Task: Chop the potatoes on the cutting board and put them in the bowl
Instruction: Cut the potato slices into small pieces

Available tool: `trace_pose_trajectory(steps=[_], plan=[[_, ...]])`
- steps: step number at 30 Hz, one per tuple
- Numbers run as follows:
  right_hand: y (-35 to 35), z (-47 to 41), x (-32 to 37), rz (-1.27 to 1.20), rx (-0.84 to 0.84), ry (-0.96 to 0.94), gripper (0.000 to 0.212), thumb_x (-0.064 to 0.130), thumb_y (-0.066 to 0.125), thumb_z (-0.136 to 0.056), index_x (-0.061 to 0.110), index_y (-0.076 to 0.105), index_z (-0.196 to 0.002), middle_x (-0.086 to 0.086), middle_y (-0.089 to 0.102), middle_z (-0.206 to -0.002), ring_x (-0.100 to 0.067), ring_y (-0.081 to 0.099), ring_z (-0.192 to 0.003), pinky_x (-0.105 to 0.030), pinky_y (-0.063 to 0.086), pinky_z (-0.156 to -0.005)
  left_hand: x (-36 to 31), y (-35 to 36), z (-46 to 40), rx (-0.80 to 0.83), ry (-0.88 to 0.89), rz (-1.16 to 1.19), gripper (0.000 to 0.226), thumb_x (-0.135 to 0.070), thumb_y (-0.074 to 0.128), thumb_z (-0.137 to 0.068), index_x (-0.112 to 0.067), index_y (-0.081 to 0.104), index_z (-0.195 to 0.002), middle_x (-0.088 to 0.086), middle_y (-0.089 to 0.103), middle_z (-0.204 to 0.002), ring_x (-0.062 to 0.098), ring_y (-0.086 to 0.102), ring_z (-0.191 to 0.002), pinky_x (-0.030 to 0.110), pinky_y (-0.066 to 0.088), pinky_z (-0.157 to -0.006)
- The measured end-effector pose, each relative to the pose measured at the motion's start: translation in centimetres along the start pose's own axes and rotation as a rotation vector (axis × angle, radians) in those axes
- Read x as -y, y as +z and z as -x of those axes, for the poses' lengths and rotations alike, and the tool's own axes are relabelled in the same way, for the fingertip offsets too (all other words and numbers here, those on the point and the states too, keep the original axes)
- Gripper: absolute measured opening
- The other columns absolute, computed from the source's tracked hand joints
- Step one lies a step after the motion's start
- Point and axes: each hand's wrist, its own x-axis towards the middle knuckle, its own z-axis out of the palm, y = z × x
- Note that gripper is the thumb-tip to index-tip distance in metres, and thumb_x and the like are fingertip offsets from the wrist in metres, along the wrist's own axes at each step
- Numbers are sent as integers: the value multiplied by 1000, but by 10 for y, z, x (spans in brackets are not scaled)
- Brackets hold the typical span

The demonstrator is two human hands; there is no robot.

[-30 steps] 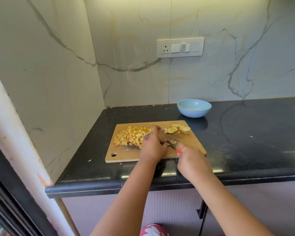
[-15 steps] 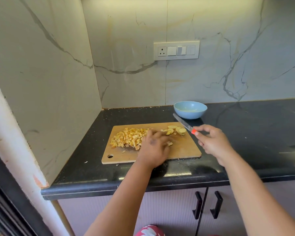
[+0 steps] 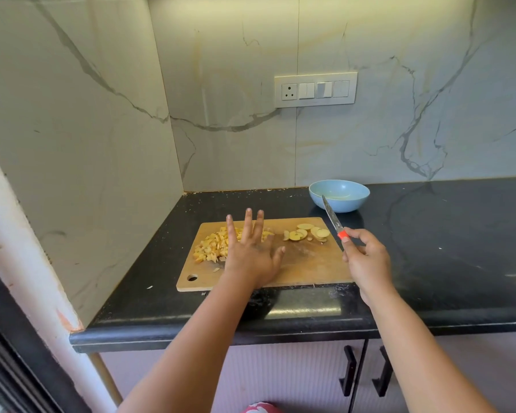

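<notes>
A wooden cutting board (image 3: pixel 307 266) lies on the black counter. A heap of chopped potato cubes (image 3: pixel 212 245) covers its left part, and several round potato slices (image 3: pixel 306 233) lie at its far right corner. My left hand (image 3: pixel 251 248) is over the board with fingers spread straight, just right of the cubes and partly hiding them. My right hand (image 3: pixel 365 260) grips the red-tipped handle of a knife (image 3: pixel 332 217) at the board's right edge, blade pointing up toward the light blue bowl (image 3: pixel 339 195). The bowl stands behind the board and looks empty.
Marble walls close the counter (image 3: pixel 444 248) at the back and left. A switch panel (image 3: pixel 315 89) is on the back wall. Cabinet doors with black handles (image 3: pixel 364 371) sit below the counter's front edge. Small scraps dot the counter near the board.
My right hand lifted the knife off the board and swung it right, blade now toward the bowl. My left hand opened flat with fingers spread beside the cubes.
</notes>
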Motion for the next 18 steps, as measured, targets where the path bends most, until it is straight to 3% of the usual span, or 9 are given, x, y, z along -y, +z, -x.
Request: trace_pose_trajectory(steps=[2, 5, 7, 9, 12, 15, 18], plan=[[0, -1, 0, -32, -5, 21, 14, 23, 56, -98, 30, 65, -107, 0, 59, -74, -11, 53, -65, -26, 44, -60, 4, -8, -1, -125, 9, 126, 53, -49, 17, -103, -30, 49, -140, 7, 3, -164, 32, -6, -149, 55, -4, -116], [2, -2, 0, -28, 3, 14, 14, 25, 55, -98, 31, 64, -107, -1, 58, -71, -11, 53, -63, -25, 43, -59, 10, -14, -13, -324, -44, 247, 33, -30, 40, -102, -20, 70, -112, 4, 47, -136, 27, 32, -123, 39, 29, -95], [2, -3, 0, -32, 5, 12, 14, 25, 56, -98, 32, 64, -106, 0, 59, -73, -10, 53, -63, -24, 42, -58, 13, -13, -24, -281, -72, 325, 25, -20, 48, -100, -17, 71, -111, 3, 56, -117, 25, 42, -109, 36, 39, -87], [1, -5, -2, -52, 0, 26, 13, 25, 56, -98, 31, 65, -106, 1, 60, -79, -10, 54, -66, -24, 44, -60, 15, -13, -33, -177, -103, 449, 21, -17, 54, -97, -17, 70, -111, 6, 62, -114, 25, 54, -105, 37, 49, -87], [-1, -8, -5, -102, 1, 52, 14, 24, 57, -97, 29, 66, -107, 1, 59, -80, -11, 54, -67, -25, 45, -62, 16, -13, -40, -141, -157, 553, 19, -11, 61, -92, -18, 70, -107, 6, 67, -109, 21, 64, -94, 33, 55, -83], [-2, -12, -7, -134, 9, 76, 14, 24, 58, -97, 32, 65, -105, -2, 57, -71, -12, 52, -66, -28, 42, -60, 18, -15, -45, -133, -158, 577, 20, -8, 58, -93, -18, 71, -103, 5, 68, -107, 21, 63, -98, 33, 55, -84], [-1, -15, -10, -163, 8, 103, 13, 24, 60, -96, 33, 66, -103, -2, 56, -68, -12, 48, -60, -29, 39, -56, 17, -18, -47, -170, -171, 552, 5, -13, 65, -90, -17, 68, -90, 3, 66, -97, 21, 62, -93, 29, 52, -74]])
